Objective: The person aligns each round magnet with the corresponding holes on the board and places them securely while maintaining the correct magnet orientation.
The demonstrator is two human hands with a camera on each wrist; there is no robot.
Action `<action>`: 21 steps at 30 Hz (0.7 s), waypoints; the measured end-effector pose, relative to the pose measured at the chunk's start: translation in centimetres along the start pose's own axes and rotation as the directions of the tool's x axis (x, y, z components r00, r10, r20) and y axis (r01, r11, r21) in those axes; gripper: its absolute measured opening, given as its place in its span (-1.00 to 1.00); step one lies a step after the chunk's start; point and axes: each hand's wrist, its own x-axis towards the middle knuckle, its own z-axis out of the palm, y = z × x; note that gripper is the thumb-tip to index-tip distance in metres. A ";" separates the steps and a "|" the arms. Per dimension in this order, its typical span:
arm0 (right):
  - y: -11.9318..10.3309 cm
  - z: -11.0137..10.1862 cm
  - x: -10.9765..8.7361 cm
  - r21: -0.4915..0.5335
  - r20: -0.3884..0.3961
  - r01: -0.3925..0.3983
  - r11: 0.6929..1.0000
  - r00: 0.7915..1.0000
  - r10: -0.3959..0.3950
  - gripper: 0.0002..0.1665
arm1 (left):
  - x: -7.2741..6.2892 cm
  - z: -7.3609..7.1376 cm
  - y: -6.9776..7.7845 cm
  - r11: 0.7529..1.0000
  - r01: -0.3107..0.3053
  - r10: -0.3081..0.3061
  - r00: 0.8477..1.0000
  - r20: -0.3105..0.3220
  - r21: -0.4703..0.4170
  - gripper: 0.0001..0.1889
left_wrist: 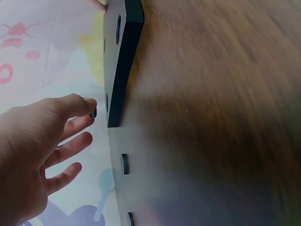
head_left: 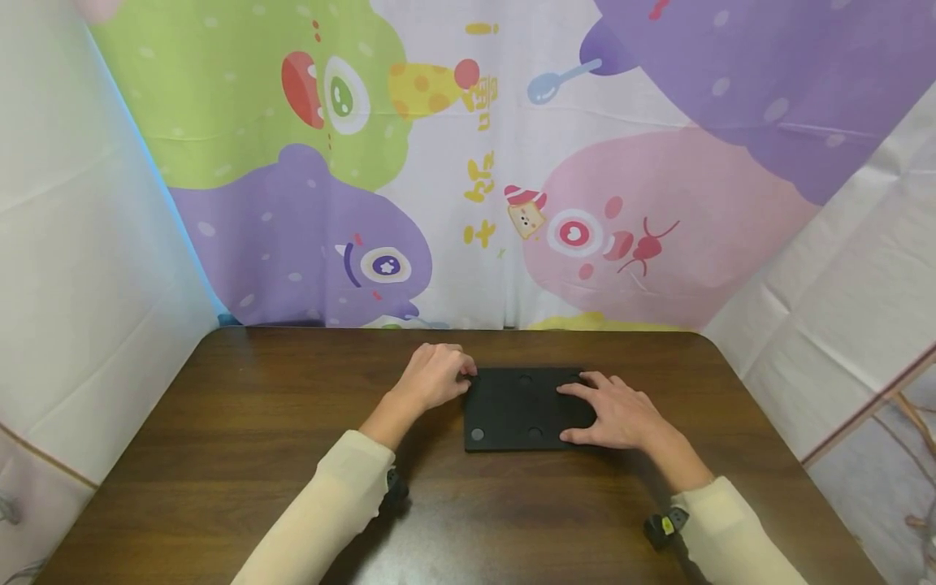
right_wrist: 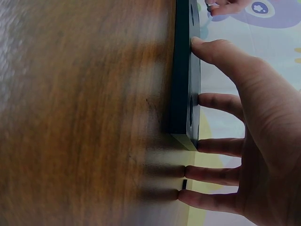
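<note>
Under splayed right hand (head_left: pixel 617 413): black board (head_left: pixel 512 410); left hand (head_left: pixel 433 377) beside it, pinching dark piece (left_wrist: pixel 94 113).

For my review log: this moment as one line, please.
black rectangular board: flat on woodgrain tabletop | left hand: pinches small dark piece by board's far-left corner | right hand: touches board's right part

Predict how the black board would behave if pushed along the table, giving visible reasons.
The black board looks stiff: its edges run straight. It probably won't roll or tip, lying flat on a broad face. It might slide, as the table looks smooth and shiny, though the right hand touching the board could resist.
</note>
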 end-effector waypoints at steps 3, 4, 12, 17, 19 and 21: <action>0.0 0.0 0.0 -0.002 0.000 -0.002 1.000 1.000 0.002 -0.01 | 0.2 0.1 0.1 1.000 0.001 -0.001 1.000 0.005 -0.010 -0.86; 0.0 0.0 0.0 -0.004 0.000 -0.002 1.000 1.000 0.002 -0.01 | 0.3 0.1 0.1 1.000 0.002 -0.002 1.000 0.008 -0.014 -0.87; 0.1 0.1 0.1 -0.009 0.006 -0.006 1.000 1.000 0.006 0.00 | 0.6 0.4 0.2 1.000 0.012 -0.012 0.999 0.036 -0.017 -0.87; 0.1 0.1 0.1 -0.006 0.007 -0.005 1.000 1.000 0.005 0.00 | 0.7 0.6 0.2 1.000 0.008 -0.008 0.999 0.039 -0.015 -0.88; 0.1 0.1 0.1 -0.007 0.006 -0.004 1.000 1.000 0.004 0.00 | 0.8 0.7 0.2 1.000 0.004 -0.003 0.999 0.038 -0.012 -0.88; 0.1 0.1 0.1 -0.007 0.006 -0.003 1.000 1.000 0.003 0.00 | 0.9 0.8 0.2 1.000 -0.002 0.002 0.999 0.040 -0.007 -0.89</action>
